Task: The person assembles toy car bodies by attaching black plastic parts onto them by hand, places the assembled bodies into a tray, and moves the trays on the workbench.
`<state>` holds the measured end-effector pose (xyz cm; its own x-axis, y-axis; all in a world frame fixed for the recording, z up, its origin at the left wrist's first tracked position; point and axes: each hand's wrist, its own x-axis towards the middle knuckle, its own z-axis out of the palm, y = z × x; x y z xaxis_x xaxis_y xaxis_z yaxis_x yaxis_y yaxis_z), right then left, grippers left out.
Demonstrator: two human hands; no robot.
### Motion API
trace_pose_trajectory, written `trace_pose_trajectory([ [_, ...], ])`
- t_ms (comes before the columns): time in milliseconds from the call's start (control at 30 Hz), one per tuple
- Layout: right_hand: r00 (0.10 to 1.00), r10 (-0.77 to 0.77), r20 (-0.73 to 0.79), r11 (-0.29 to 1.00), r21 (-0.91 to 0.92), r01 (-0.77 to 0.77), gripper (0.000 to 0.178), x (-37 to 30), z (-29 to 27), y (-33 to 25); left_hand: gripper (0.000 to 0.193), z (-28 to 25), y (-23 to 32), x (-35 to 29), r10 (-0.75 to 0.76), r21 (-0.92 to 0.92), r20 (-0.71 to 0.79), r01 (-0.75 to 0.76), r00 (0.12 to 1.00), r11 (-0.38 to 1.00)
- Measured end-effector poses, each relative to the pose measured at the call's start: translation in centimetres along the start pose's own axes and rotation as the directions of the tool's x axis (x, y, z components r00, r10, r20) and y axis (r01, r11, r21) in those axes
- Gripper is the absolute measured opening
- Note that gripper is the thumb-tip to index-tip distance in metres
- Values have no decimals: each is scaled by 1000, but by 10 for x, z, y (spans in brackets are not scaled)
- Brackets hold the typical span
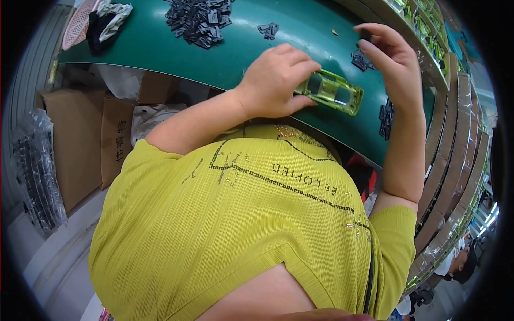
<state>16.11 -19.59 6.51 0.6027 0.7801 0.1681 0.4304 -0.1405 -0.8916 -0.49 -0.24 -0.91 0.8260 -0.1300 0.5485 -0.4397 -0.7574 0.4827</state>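
My left hand (280, 80) is closed round one end of a green plastic frame (348, 99), which lies low over the green table. The frame is long, with open windows in its middle; its left end is hidden by my fingers. To the right, my right hand (393, 59) is raised above the table, thumb and forefinger pinching a small black plastic part (365, 36). Just below that pinch lies a little cluster of black parts (362, 61). Another small group of black parts (269, 31) sits beyond my left hand.
A large heap of black parts (198, 21) lies at the far left of the green table (144, 40), near a pink basket (80, 24) and cloth. More black parts (386, 119) lie by my right forearm. Stacked trays (455, 123) line the right; a cardboard box (77, 139) stands left.
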Motion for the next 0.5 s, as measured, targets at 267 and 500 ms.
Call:
trace_pose_trajectory([
  [267, 998, 61, 24, 989, 133, -64, 31, -62, 21, -5, 57, 4, -3, 8, 31, 42, 11, -31, 999, 999],
  [500, 994, -112, -1, 982, -154, 111, 33, -70, 39, 2, 59, 4, -2, 8, 59, 72, 9, -59, 998, 996],
])
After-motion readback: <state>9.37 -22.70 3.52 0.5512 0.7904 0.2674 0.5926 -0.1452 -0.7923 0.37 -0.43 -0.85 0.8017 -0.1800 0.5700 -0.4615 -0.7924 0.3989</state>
